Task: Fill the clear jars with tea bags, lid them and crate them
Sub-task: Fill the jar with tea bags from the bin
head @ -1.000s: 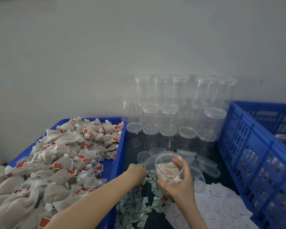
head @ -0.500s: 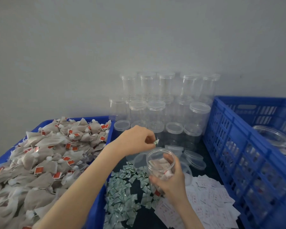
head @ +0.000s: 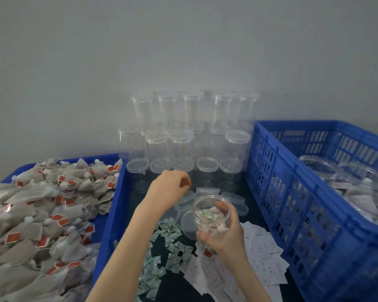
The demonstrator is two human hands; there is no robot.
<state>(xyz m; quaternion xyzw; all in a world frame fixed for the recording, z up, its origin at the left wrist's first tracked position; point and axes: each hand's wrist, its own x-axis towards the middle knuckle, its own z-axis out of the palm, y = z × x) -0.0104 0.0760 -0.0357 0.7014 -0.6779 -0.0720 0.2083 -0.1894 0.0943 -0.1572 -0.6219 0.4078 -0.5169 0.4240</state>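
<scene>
The right hand wraps its fingers around an open clear jar part-filled with tea bags, near centre above scattered green sachets, while the left hand, loosely curled and holding nothing visible, hovers just beyond.

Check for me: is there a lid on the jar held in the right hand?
No, the jar gripped by the right hand has an open mouth, with tea bags and a small green-printed packet visible inside.
</scene>
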